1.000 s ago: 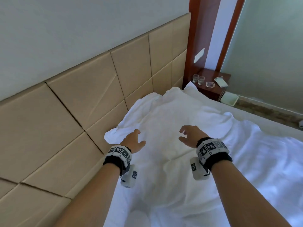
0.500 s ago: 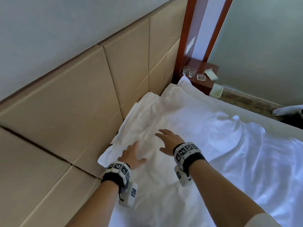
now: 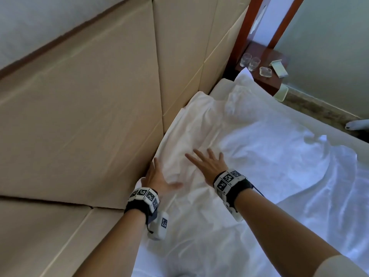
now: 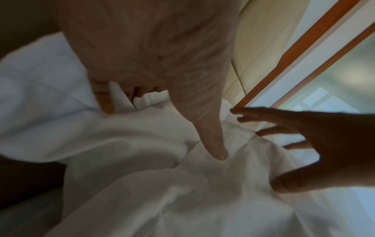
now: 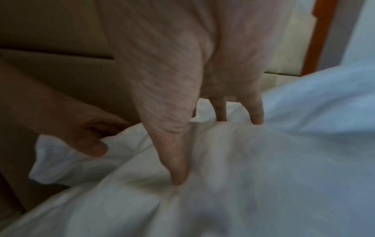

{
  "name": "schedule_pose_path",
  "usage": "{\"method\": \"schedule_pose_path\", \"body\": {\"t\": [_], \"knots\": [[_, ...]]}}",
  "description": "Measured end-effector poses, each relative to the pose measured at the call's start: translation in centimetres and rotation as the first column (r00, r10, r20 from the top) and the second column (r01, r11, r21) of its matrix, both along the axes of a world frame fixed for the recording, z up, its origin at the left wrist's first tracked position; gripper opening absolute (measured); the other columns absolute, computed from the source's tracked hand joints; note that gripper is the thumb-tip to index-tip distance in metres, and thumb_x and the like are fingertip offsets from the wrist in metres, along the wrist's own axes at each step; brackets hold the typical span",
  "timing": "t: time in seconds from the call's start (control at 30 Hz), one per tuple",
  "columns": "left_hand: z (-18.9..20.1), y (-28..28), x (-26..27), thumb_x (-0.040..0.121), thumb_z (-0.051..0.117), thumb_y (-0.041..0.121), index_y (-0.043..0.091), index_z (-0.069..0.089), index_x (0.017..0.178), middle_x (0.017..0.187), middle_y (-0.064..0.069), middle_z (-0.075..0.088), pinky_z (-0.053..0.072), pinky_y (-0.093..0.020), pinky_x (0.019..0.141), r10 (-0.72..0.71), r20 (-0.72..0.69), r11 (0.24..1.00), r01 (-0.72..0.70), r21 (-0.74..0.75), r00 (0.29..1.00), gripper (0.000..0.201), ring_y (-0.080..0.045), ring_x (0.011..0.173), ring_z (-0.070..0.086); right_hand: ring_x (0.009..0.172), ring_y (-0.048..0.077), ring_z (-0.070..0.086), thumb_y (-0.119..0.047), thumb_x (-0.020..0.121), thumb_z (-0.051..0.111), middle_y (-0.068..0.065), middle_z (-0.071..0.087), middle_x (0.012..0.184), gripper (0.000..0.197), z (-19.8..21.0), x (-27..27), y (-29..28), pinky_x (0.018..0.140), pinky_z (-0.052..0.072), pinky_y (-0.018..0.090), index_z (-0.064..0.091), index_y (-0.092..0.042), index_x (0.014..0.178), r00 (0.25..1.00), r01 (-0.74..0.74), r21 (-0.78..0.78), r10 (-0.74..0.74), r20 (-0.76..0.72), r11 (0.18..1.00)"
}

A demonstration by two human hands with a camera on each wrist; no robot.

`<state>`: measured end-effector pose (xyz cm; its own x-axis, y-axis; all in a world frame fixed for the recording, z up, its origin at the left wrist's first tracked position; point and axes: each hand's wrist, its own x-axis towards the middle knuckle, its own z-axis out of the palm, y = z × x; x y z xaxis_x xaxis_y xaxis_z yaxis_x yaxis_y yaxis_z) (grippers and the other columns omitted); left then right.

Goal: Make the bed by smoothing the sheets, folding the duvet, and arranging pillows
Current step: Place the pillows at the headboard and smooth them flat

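Both wrist views are dim and smeared, so the folds of the white pillow (image 3: 191,136) run into the duvet (image 3: 279,166) and I cannot tell where one ends. The pillow lies along the tan padded headboard (image 3: 99,116), its near corner sticking out past the left hand (image 3: 157,180). That hand lies flat at the pillow's headboard side, fingers straight, thumb splayed out onto the cloth, grasping nothing. The right hand (image 3: 209,164) rests just beside it on top of the pillow, fingers spread and pressing down, also gripping nothing. Far off, the nightstand (image 3: 265,80) carries two glasses (image 3: 249,61), partly cut by the pillow's far corner.
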<state>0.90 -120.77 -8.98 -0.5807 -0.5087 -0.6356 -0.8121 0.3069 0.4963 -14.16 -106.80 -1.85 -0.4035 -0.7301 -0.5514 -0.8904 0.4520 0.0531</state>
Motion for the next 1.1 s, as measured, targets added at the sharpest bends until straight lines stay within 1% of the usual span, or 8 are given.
{"method": "schedule_pose_path", "body": {"t": [0.13,0.3,0.43,0.5,0.6,0.73,0.9,1.1], "knots": [[-2.1,-0.8,-2.2,0.057,0.086,0.056,0.022,-0.018,0.152,0.163,-0.004,0.007,0.026,-0.043,0.118,0.164,-0.102,0.977,-0.147,0.155,0.981,0.145,-0.026,0.148,0.019,0.151,0.022,-0.013,-0.012,0.09,0.063,-0.004,-0.02,0.163,0.106,-0.7,0.5,-3.2,0.118,0.01,0.061,-0.021,-0.033,0.152,0.963,-0.246,0.013,0.246,-0.113,0.969],[-0.5,3.7,-3.7,0.081,0.062,0.032,0.017,0.027,0.147,0.137,-0.007,0.052,0.048,-0.038,0.095,-0.311,-0.159,0.948,0.317,0.014,0.937,0.076,-0.028,0.12,0.055,0.149,0.022,-0.022,-0.03,0.093,0.057,-0.001,-0.025,0.161,0.102,-2.1,0.1,-5.4,0.118,-0.003,0.061,-0.027,-0.029,0.15,0.84,-0.456,0.131,0.475,-0.264,0.88],[-0.5,5.7,-2.9,0.085,0.063,0.033,0.017,0.05,0.129,0.12,-0.005,0.063,0.052,-0.038,0.089,-0.444,-0.196,0.866,0.475,0.158,0.875,0.049,-0.022,0.106,0.061,0.144,0.018,0.032,-0.033,0.094,0.051,-0.004,0.046,0.147,0.058,-3.0,-0.9,-3.3,0.12,-0.005,0.053,0.031,-0.031,0.15,0.857,-0.439,0.308,0.497,-0.14,0.844],[-0.8,5.0,-1.8,0.084,0.068,0.039,0.026,0.059,0.123,0.111,0.003,0.067,0.055,-0.032,0.084,-0.333,-0.307,0.834,0.431,0.345,0.891,0.043,-0.012,0.098,0.063,0.123,0.016,0.056,-0.022,0.091,0.053,-0.007,0.068,0.116,0.032,-2.8,-1.2,-1.6,0.122,0.0,0.045,0.063,-0.03,0.121,0.892,-0.401,0.239,0.436,-0.117,0.884],[-0.8,3.8,-1.3,0.088,0.069,0.039,0.021,0.071,0.097,0.093,-0.003,0.074,0.054,-0.029,0.064,0.074,-0.361,0.854,0.128,0.505,0.93,0.021,-0.01,0.078,0.066,0.117,0.017,0.06,-0.019,0.087,0.06,-0.004,0.071,0.111,0.025,-2.7,-1.8,0.4,0.122,0.013,0.034,0.07,-0.026,0.11,0.934,-0.307,0.223,0.338,-0.117,0.925],[-5.6,1.0,-0.4,0.09,0.067,0.028,0.015,0.063,0.092,0.083,-0.006,0.065,0.051,-0.039,0.071,0.352,-0.315,0.907,-0.239,0.346,0.881,0.013,-0.026,0.075,0.06,0.128,0.019,0.051,-0.037,0.082,0.072,0.0,0.069,0.115,0.034,-2.7,-3.0,3.9,0.118,0.024,0.029,0.069,-0.021,0.111,0.965,-0.197,0.296,0.238,-0.109,0.935],[-11.2,0.7,2.5,0.088,0.068,0.037,0.015,0.034,0.145,0.143,-0.014,0.045,0.044,-0.037,0.1,0.084,0.014,0.97,-0.085,0.228,0.996,0.07,-0.029,0.126,0.049,0.14,0.014,0.036,-0.03,0.088,0.066,-0.002,0.069,0.118,0.023,-2.5,-4.4,9.3,0.117,0.027,0.025,0.069,-0.022,0.11,0.983,-0.1,0.28,0.138,-0.121,0.955],[-14.7,2.4,6.6,0.074,0.078,0.048,0.017,0.015,0.152,0.15,-0.015,0.036,0.04,-0.044,0.108,0.11,0.168,0.968,-0.144,0.205,0.98,0.105,-0.032,0.133,0.043,0.125,0.012,0.052,-0.037,0.075,0.075,-0.002,0.072,0.107,0.029,-3.0,-4.0,9.3,0.119,0.015,0.02,0.072,-0.024,0.1,0.977,-0.122,0.272,0.164,-0.135,0.954]]}}
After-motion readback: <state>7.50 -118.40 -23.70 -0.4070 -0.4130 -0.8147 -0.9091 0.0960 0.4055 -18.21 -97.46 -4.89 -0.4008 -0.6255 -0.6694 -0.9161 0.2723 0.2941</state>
